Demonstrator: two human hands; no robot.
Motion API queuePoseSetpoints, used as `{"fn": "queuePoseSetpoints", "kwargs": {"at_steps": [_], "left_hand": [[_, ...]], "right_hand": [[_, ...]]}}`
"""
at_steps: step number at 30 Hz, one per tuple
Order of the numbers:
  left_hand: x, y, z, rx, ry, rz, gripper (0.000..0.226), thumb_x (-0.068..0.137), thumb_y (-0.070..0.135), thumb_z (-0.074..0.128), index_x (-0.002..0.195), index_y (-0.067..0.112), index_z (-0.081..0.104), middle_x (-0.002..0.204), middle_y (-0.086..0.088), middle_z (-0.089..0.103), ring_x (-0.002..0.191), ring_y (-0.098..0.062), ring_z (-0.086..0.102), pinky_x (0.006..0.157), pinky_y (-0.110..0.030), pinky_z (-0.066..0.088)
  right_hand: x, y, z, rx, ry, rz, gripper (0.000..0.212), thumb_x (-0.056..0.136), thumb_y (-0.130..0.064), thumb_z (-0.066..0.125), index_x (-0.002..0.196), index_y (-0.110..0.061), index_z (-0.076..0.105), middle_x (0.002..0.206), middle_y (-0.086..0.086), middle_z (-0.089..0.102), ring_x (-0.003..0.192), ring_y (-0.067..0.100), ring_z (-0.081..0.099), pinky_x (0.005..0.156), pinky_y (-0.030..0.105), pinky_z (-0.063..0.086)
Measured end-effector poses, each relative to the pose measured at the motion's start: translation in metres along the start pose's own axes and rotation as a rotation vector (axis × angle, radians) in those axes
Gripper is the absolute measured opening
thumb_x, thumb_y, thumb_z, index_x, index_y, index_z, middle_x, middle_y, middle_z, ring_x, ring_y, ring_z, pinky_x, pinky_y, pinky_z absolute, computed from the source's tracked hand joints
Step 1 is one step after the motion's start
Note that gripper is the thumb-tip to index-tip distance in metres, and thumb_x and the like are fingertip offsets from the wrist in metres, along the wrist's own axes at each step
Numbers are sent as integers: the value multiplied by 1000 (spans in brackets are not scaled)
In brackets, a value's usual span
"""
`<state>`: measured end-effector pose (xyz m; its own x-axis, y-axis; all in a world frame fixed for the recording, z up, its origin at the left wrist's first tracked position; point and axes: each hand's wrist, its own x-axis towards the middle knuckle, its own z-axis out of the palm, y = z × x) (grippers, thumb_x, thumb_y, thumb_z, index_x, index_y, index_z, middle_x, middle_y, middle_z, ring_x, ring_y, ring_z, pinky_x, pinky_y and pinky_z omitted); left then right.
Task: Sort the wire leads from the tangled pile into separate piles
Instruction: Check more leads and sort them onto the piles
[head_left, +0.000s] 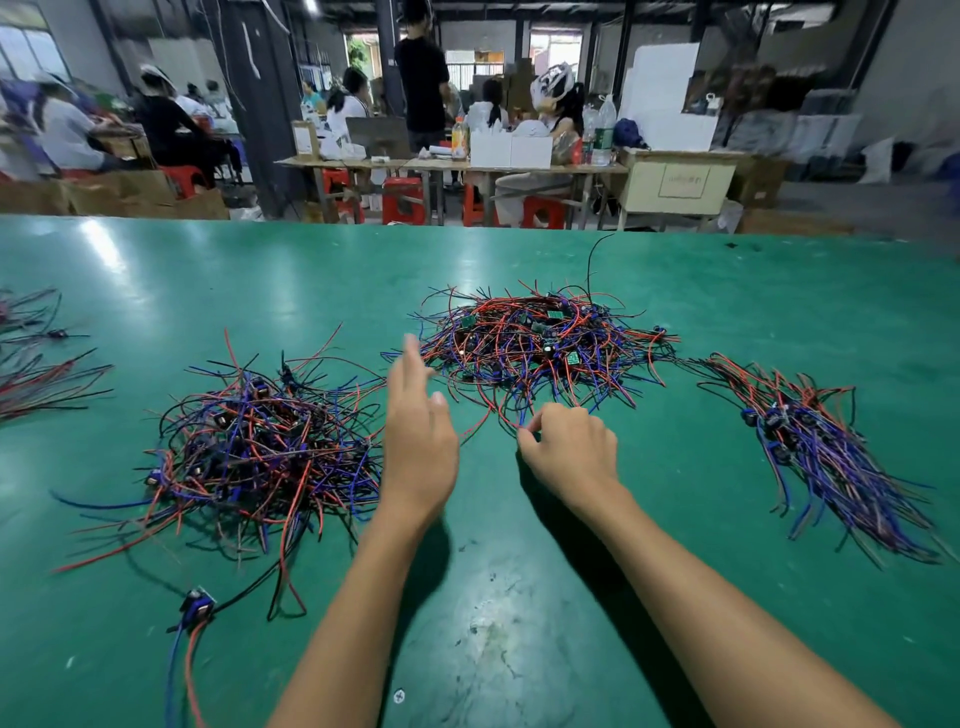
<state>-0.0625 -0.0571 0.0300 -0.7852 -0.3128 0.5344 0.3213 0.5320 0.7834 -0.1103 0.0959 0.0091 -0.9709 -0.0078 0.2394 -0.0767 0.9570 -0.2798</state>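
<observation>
Head-camera view, looking down from a seated worker's eye level, showed a broad green table (156, 270) filling most of the scene, with a busy workshop behind it where other people sat at wooden benches on red stools.

Four groups of wire leads lay on the table. Largest and most knotted was the tangled pile (540, 343) at the far centre, a mound of red, blue and black leads with small green circuit boards caught in it; it looked like the unsorted source. To the near left sat a looser left pile (260, 441), also mixed in colour, with dark components among the strands. On the right lay a right bundle (831, 457), its leads combed roughly parallel, which suggested it had been laid down deliberately as sorted stock. A smaller far-left bundle (31, 374) was cut off by the frame edge. One stray lead (197, 608) with a blue component lay alone near the front edge.

Both bare forearms reached forward between the piles. The left hand (421, 431) hovered with fingers spread and straight, holding nothing, apparently poised to steady or part the strands. The right hand (571, 447) had its fingers curled, thumb and forefinger pinching a red wire at the near fringe of the tangled pile, likely to draw one lead free.
</observation>
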Motion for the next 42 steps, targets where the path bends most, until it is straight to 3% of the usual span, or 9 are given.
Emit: {"fn": "queuePoseSetpoints", "kwargs": {"at_steps": [4,11,18,20,26,29,32,37,42], "left_hand": [[-13,-6,19,75,-209,-80,34,95,2,50,120,19,66,120,1,63,98,-12,60,96,-41,50],[-26,-12,39,493,-344,-59,31,103,39,46,124,28,66,125,4,61,118,-20,48,100,-36,35],[-24,-5,44,297,-369,-265,49,97,63,44,94,27,77,98,7,76,104,-18,64,92,-34,35],[-20,-3,41,15,-354,-404,41,94,55,57,91,20,79,92,4,78,97,-16,70,95,-35,46],[-17,13,22,-407,-333,-511,17,89,24,74,90,8,79,91,-5,78,68,-4,60,60,-13,45],[-21,22,13,-456,-454,-372,14,86,22,76,91,9,79,84,-9,76,66,-8,59,63,-15,46],[-25,29,9,-497,-567,-289,3,85,16,78,86,16,80,72,-7,73,62,-8,62,66,-16,50],[-28,31,10,-404,-573,-270,12,80,12,83,91,12,80,77,-15,76,59,-11,61,66,-27,51],[-26,30,9,-445,-477,-284,29,84,6,78,112,11,72,87,-13,77,54,-17,63,58,-25,55]], "right_hand": [[-10,16,-7,-128,-15,-82,30,100,-37,46,102,-12,64,104,13,69,101,36,66,70,36,37],[-32,44,-22,94,-133,-222,25,100,-51,48,96,-29,60,85,-1,70,94,28,63,66,34,33],[-53,49,-18,450,5,-425,17,95,-44,63,88,-29,61,53,-14,51,51,5,48,53,29,33],[-58,43,-20,533,7,-460,17,92,-44,65,87,-29,64,54,-16,52,50,6,49,52,26,36],[-64,33,-27,747,-167,-302,42,88,-62,57,70,-27,72,52,-2,63,45,11,58,51,31,47],[-56,34,-29,974,-209,3,56,102,-55,42,78,-18,77,58,6,68,42,15,53,41,21,38],[-47,34,-36,1307,-375,206,60,92,-64,42,102,-13,73,81,5,75,51,14,57,40,22,43],[-44,46,-49,1591,-422,227,51,81,-53,60,124,-26,68,112,-1,76,79,7,66,60,20,53],[-47,52,-51,1638,-361,203,44,86,-48,63,124,-27,70,118,-2,74,80,4,64,70,21,50]]}}
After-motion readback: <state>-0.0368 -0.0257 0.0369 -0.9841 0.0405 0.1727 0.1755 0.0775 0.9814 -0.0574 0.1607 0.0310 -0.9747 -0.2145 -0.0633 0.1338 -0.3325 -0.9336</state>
